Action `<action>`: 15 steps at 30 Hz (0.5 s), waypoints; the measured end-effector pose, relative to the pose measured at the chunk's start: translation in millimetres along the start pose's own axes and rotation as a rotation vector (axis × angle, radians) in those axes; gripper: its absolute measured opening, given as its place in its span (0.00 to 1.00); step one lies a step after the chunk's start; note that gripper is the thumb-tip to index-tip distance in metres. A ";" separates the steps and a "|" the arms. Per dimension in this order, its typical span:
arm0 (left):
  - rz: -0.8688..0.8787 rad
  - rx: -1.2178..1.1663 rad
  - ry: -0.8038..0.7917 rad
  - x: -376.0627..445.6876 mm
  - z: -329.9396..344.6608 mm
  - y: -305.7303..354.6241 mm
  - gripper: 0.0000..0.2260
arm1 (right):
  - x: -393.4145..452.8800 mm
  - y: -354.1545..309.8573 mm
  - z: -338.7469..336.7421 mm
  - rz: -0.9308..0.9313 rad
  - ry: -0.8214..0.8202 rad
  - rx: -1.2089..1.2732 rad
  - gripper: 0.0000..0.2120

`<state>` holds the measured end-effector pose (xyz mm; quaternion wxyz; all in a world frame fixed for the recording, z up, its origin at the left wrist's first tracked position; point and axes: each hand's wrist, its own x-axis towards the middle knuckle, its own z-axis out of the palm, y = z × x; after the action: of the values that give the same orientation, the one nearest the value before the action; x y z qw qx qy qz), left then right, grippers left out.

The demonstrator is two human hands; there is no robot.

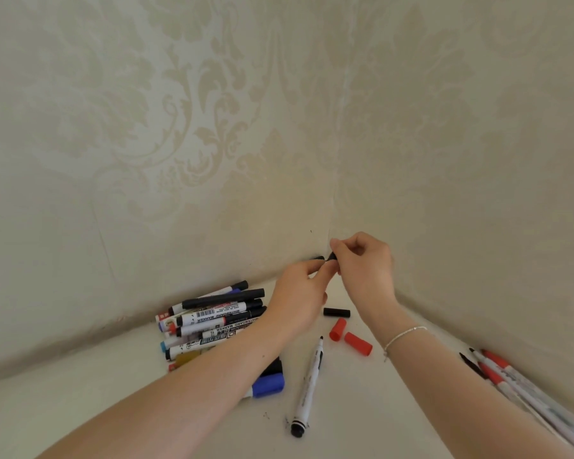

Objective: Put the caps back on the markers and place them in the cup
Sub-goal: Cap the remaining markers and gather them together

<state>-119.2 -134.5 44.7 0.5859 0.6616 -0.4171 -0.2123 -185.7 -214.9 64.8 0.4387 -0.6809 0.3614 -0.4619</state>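
Observation:
My left hand (299, 293) and my right hand (362, 266) meet near the wall corner. My right fingers pinch a small black cap (331, 257); a black piece (318, 258) shows at my left fingertips, mostly hidden. A pile of whiteboard markers (212, 319) lies left of my left wrist. One uncapped black-tipped marker (309, 385) lies between my forearms. Loose caps lie on the surface: a black cap (336, 312), two red caps (338, 329) (358, 343), and a blue cap (269, 385) by my left forearm. No cup is in view.
Several uncapped red and black markers (524, 389) lie along the right wall. Patterned cream walls (279, 127) close the corner behind my hands. The white surface (80, 419) spreads toward the lower left.

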 end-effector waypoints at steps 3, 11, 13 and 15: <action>-0.009 0.014 -0.014 4.9 1.4 1.1 0.14 | 1.8 -1.0 0.2 -0.008 0.012 -0.021 0.10; 0.107 0.342 -0.035 4.8 -11.5 -14.2 0.11 | 11.1 2.2 -4.0 0.016 -0.212 -0.164 0.12; 0.113 0.483 -0.067 11.3 -23.6 -14.8 0.09 | 20.9 2.7 -0.8 0.042 -0.282 -0.151 0.12; 0.110 0.573 -0.047 20.2 -40.8 -9.6 0.09 | 36.1 4.6 3.9 0.100 -0.312 -0.059 0.11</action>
<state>-73.4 -126.6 48.9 0.3757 0.7714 -0.5089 -0.0691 -171.2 -247.9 71.0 0.4917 -0.7382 0.3357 -0.3172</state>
